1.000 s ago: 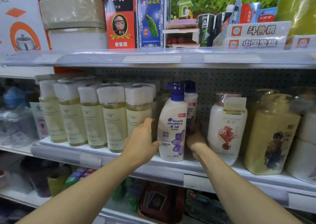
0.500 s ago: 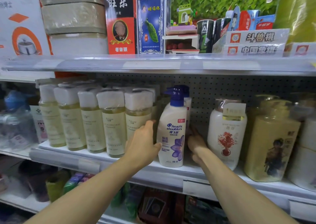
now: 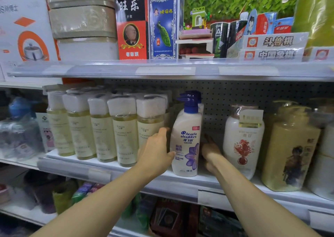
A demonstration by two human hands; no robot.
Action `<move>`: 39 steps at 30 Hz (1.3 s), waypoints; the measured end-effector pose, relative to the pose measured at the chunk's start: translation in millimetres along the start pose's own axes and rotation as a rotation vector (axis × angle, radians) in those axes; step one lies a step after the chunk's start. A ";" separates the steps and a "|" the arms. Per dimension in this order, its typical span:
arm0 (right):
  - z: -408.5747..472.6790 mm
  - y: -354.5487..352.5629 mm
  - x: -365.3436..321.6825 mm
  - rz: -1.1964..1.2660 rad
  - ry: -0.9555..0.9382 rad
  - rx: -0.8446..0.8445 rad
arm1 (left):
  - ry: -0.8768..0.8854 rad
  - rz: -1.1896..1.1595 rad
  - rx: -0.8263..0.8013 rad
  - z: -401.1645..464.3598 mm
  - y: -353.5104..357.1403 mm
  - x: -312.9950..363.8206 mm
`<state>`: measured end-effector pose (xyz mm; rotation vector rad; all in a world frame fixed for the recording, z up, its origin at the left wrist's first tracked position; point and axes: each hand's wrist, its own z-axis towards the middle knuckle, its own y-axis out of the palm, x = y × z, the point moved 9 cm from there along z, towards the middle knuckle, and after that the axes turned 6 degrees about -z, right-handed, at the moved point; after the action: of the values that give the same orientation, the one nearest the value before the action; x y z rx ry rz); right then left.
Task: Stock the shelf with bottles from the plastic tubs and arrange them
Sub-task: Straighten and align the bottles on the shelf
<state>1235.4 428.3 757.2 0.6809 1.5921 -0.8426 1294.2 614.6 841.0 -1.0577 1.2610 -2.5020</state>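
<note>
A white Head & Shoulders shampoo bottle (image 3: 187, 142) with a blue pump stands at the front of the middle shelf (image 3: 126, 173). A second, matching bottle (image 3: 200, 99) stands straight behind it, with only its pump and right edge showing. My left hand (image 3: 155, 153) holds the front bottle on its left side, thumb on the front face. My right hand (image 3: 210, 151) reaches in to the right and holds the rear bottle low down. Its fingertips are hidden in shadow.
A row of wrapped pale-yellow bottles (image 3: 124, 132) crowds close on the left. A white bottle with a red flower (image 3: 243, 142) and a yellow tub (image 3: 289, 146) stand to the right. The upper shelf (image 3: 162, 70) carries boxes. No plastic tubs are in view.
The rear bottle has slid left and now lines up behind the front one. Both hands stayed at the bottles, and the view has dropped a little.
</note>
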 end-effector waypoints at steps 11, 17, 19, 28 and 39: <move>-64.8 -4.3 2.9 -0.071 -0.080 -0.174 | -0.085 -0.058 -0.074 0.5 6.4 2.6; -65.6 0.5 1.8 -0.190 -0.165 -0.083 | -0.091 -0.051 -0.088 5.9 12.7 0.0; -66.0 0.6 0.6 -0.207 -0.181 -0.053 | -0.090 -0.062 -0.083 8.3 13.3 -1.7; -75.6 -2.5 -4.7 -0.340 -0.185 0.026 | -0.021 -0.012 -0.068 5.6 11.5 -0.3; -146.6 -117.0 -23.3 -0.483 -0.263 0.605 | 0.080 -0.048 -0.027 -21.2 10.5 16.5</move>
<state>1062.5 481.7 811.5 0.5691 1.2713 -1.7390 1266.4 614.7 833.3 -1.0153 1.3093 -2.5947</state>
